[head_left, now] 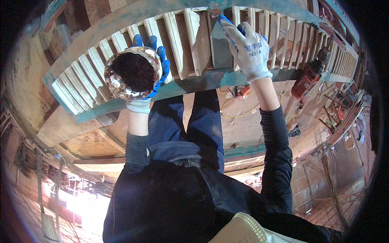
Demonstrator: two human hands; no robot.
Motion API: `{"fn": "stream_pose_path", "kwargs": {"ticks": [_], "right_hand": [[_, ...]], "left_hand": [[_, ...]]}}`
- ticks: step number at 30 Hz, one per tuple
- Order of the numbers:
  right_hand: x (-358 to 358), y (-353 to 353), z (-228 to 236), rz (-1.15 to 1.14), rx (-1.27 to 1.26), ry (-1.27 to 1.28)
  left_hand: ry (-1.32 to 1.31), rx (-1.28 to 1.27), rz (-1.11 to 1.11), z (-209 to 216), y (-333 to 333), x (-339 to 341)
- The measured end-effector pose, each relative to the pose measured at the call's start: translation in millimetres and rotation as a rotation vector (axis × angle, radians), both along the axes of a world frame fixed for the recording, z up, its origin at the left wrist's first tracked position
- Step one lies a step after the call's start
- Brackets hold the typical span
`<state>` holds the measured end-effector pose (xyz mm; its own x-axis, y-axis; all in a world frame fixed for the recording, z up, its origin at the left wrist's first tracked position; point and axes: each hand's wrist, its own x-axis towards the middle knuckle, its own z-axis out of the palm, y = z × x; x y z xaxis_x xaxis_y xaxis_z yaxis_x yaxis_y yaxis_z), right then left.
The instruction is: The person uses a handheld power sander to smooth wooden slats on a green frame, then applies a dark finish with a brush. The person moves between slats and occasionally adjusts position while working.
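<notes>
Cream curved mask (241, 231) nearest, the blue-and-white-gloved left hand (164, 67) grasps a round, mottled pot (117, 90); the matching right hand (248, 50) reaches teal-framed wooden slats (195, 44), grip unclear.

A tan floor (251, 135) is extending across the middle, a yellow cable (232, 117) looping over it. White light (87, 210) is glaring at lower left; a brown, block-patterned surface (308, 186), wall or floor, is showing at lower right.
</notes>
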<state>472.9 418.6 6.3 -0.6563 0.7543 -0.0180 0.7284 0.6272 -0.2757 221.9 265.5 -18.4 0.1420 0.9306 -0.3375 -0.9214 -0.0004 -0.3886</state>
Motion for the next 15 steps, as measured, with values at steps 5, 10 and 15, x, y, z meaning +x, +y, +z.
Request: {"fn": "stream_pose_path", "kwargs": {"ticks": [5, 10, 15], "right_hand": [[-9.4, 2.2, -8.8, 0.016, 0.12, 0.018], [5.4, -11.4, 10.6, -0.054, -0.108, 0.021], [43.7, -65.2, 20.4, -0.788, -0.789, 0.777]], "left_hand": [[0.004, 0.023, -0.001, -2.1, 0.3, 0.0], [-0.024, -0.012, -0.012, -1.8, 0.6, -0.2], [-0.014, -0.012, -0.025, 1.2, 1.0, 2.1]]}}
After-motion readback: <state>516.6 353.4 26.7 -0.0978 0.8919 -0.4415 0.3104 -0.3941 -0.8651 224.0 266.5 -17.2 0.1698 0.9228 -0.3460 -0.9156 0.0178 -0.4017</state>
